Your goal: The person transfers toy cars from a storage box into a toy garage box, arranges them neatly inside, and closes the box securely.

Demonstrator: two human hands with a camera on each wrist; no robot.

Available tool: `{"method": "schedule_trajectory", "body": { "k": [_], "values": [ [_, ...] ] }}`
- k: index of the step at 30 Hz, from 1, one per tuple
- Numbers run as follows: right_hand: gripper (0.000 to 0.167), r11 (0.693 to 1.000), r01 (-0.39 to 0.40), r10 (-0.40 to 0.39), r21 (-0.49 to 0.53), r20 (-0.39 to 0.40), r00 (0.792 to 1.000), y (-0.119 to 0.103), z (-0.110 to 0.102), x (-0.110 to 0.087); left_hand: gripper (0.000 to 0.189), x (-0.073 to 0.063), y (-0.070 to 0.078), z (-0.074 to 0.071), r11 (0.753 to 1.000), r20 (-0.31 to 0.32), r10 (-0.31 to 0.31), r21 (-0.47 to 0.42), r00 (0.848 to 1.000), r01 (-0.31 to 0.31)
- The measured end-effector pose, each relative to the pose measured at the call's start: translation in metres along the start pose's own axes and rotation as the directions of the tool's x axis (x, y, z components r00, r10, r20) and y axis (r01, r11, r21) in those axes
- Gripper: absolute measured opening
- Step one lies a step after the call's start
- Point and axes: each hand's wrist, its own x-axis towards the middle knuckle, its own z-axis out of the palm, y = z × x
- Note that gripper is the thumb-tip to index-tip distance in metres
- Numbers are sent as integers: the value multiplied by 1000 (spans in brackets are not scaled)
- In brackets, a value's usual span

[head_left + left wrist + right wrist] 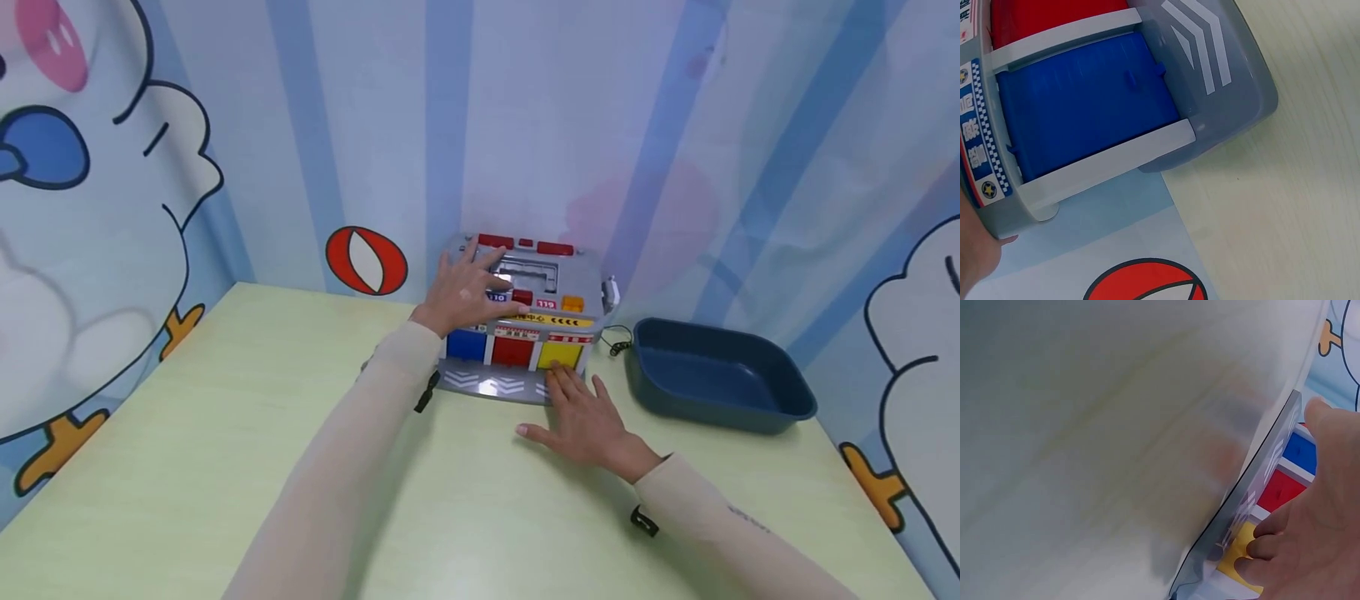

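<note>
A grey toy rescue station (587, 265) stands at the back of the table, its front facing me. Across that front run a blue door (1085, 106), a red door (513, 351) and a yellow door (561, 357), all down. My left hand (465, 293) rests on the roof with fingers spread, beside the red button (522, 297). Low at the yellow door are the extended fingertips of my right hand (588, 423), its thumb held out to the left. In front of the doors, the grey ramp (1235, 112) has white arrows.
To the right of the toy sits a dark blue plastic bin (712, 410). Between them lies a thin black coiled cord (618, 347). Directly behind the pale wooden table (187, 433) hangs a printed cartoon backdrop (525, 125).
</note>
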Motion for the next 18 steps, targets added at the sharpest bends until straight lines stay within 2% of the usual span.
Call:
{"method": "schedule_trajectory", "body": {
  "k": [18],
  "values": [
    [90, 1000, -2, 2, -24, 37, 999, 0, -7, 3, 63, 0, -2, 2, 1000, -20, 8, 8, 1000, -8]
  ]
}}
